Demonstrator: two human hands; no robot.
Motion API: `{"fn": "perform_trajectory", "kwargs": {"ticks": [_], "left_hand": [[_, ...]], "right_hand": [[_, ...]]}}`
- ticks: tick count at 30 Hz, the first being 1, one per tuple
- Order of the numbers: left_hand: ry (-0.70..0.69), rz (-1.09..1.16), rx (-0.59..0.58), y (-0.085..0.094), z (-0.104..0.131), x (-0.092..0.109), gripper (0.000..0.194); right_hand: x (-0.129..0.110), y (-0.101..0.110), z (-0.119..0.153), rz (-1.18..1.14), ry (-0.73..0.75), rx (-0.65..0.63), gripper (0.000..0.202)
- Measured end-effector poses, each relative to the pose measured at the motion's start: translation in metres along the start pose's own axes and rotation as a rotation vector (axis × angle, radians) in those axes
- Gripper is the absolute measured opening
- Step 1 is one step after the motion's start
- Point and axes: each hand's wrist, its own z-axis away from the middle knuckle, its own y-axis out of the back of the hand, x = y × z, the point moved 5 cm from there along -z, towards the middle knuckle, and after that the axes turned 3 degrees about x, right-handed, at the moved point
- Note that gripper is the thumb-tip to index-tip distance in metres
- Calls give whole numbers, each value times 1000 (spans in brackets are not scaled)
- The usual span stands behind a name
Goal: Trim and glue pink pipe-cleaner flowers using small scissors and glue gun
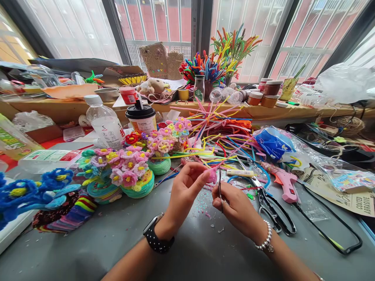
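Over the middle of the grey table, my left hand (187,185) pinches a fuzzy pink pipe-cleaner piece (211,175) between thumb and fingertips. A long pink stem seems to run up from it. Close beside it, my right hand (234,205) is closed around thin dark scissors (220,187), seen nearly edge-on. The blades point up next to the pink piece; whether they touch it I cannot tell. To the right of my right hand lie large black-handled scissors (271,207). Beneath my hands, pink bits and glitter (206,208) are scattered on the table.
Pots of pipe-cleaner flowers (133,168) stand at left, near a plastic bottle (105,125) and a lidded cup (142,119). Loose pipe cleaners (205,136) pile up ahead. A pink glue gun (285,181) with a black cord (336,240) and a blue packet (274,144) lie at right.
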Motion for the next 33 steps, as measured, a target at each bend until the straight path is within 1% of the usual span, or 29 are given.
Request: {"fn": "perform_trajectory", "kwargs": {"ticks": [8, 11, 19, 27, 33], "left_hand": [[263, 315, -66, -4, -4, -12, 9], [316, 377, -83, -6, -4, -12, 9], [349, 403, -71, -6, -4, -11, 9], [357, 429, -73, -6, -4, -11, 8], [372, 442, -86, -6, -4, -11, 8]], "right_hand": [[-1, -2, 0, 0, 21, -13, 61], [-1, -2, 0, -2, 24, -10, 61], [2, -2, 0, 29, 35, 8, 53], [4, -2, 0, 59, 70, 67, 53], [0, 2, 0, 74, 108, 132, 57]]}}
